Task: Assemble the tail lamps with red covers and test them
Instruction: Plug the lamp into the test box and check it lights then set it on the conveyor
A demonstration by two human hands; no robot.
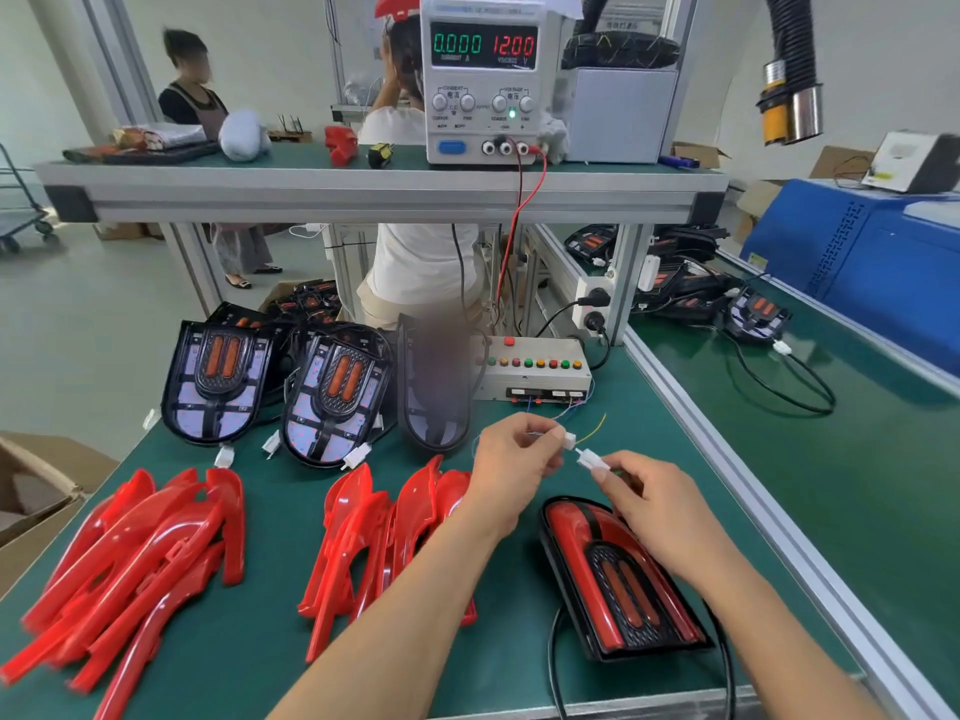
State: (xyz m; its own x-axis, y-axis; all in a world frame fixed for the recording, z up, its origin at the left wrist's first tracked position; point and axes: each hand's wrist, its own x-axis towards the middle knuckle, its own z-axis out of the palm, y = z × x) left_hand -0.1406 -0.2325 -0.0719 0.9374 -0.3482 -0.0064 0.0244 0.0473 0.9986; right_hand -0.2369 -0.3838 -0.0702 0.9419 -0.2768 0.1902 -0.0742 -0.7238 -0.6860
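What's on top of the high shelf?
A power supply showing 0.000 and 12.00, a red cover, wrapped bundles and a grey box. Whatever's behind them is hidden.

Red covers (156, 553) lie on the green bench (270, 641); the assembled tail lamp (618, 579) is red and black with orange strips; white connectors (592, 458).

Both forearms are being extended forward from the near edge of the worktop. The left hand (511, 454) is being held raised, fingers curled in a pinch. The right hand (657, 504) is being held just beside it, thumb and fingertips pinched, palm down.
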